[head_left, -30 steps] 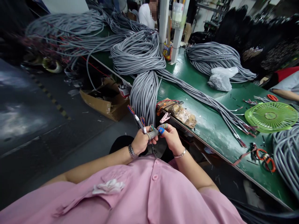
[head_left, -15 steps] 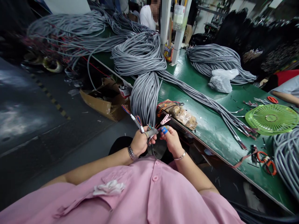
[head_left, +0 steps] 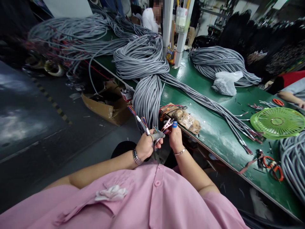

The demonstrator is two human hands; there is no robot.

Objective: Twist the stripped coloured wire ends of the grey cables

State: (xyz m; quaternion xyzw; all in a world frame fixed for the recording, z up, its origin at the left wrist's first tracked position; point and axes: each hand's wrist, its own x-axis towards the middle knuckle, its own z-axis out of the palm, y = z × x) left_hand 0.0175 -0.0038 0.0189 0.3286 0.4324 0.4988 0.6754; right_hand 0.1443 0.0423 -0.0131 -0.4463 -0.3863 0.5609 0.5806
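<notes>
My left hand (head_left: 145, 147) is closed around grey cables (head_left: 143, 127) whose stripped ends show thin coloured wires (head_left: 132, 110). A grey wrap covers its thumb. My right hand (head_left: 175, 140) is closed, with blue tape (head_left: 174, 124) around the raised thumb. Its fingers are partly hidden, and I cannot make out what they pinch. Just left of that thumb is a pink clip-like piece (head_left: 167, 123), near the table edge and a tape-wrapped block (head_left: 184, 118). Several thin coloured wires stick up between my hands.
Grey cable coils (head_left: 141, 57) lie on the green table (head_left: 202, 111), with one bundle hanging over the edge. At right are a green fan (head_left: 277, 121), orange-handled scissors (head_left: 274, 167) and a co-worker's arm (head_left: 290, 98). A cardboard box (head_left: 107, 108) stands on the floor.
My right hand has moved up and right, away from my left hand and beside the pink piece. My left hand shifted slightly right. The co-worker's hand came further into view.
</notes>
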